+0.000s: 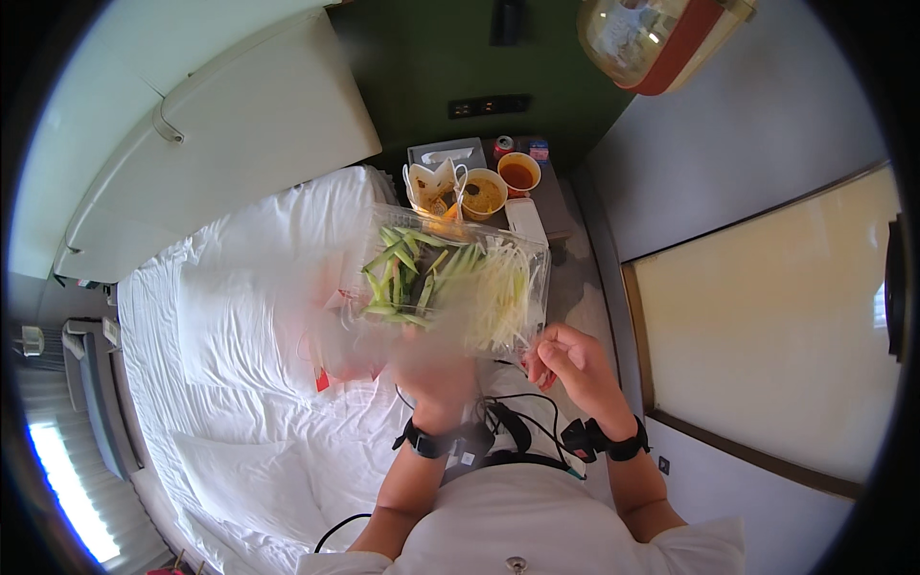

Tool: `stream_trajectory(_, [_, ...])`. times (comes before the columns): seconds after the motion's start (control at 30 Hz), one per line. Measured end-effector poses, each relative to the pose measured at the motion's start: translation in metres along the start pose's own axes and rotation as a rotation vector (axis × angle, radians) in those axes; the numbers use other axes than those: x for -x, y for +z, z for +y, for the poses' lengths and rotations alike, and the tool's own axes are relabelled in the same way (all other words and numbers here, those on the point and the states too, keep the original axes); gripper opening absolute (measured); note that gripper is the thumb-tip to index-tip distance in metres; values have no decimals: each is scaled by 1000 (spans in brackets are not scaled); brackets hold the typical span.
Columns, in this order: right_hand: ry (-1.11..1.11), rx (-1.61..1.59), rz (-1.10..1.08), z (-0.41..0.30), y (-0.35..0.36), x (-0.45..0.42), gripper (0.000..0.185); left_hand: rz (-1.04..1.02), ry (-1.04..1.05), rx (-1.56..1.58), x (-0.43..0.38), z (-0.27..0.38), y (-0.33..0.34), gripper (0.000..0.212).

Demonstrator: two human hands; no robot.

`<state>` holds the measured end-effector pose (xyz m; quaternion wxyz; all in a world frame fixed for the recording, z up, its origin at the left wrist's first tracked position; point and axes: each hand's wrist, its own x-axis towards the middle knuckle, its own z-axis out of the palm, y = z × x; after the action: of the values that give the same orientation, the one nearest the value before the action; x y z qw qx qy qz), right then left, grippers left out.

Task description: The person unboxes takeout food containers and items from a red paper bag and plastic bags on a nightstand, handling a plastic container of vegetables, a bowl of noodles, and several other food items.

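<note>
A clear plastic tray is held up before me, between the bed and the bedside table. Green cucumber sticks lie in its left part, and pale shredded scallions fill the right. My right hand has its thumb and fingers pinched at the near right corner of the tray. Below the tray's near edge is my left hand, palm and fingers badly blurred, so its grip is unclear. A blurred plastic bag with red marks is left of it, over the bed. Both wrists wear black straps.
On the bedside table beyond the tray stand a white paper bag, two bowls of food and soup, a drink can and a tissue box. Black cables hang near my waist. White bedding spreads left.
</note>
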<state>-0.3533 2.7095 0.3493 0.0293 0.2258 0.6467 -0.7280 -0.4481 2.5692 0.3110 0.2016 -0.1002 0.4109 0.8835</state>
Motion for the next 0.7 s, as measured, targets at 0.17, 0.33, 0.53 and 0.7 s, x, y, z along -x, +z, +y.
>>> stream_trajectory(0.17, [104,8,-41,-6,2,3,16,-402,-58,633,-21,-27,-41,53])
stream_trajectory(0.33, [72,-199,-90,-4,0,2,21,-138,12,77,-3,-15,-4,55])
stream_trajectory(0.53, [29,-204,-50,3,1,-3,21,-188,27,465,-12,-20,-4,54])
stream_trajectory(0.7, [43,-131,-144,14,-9,-9,24,157,-14,79,-17,-36,-25,52])
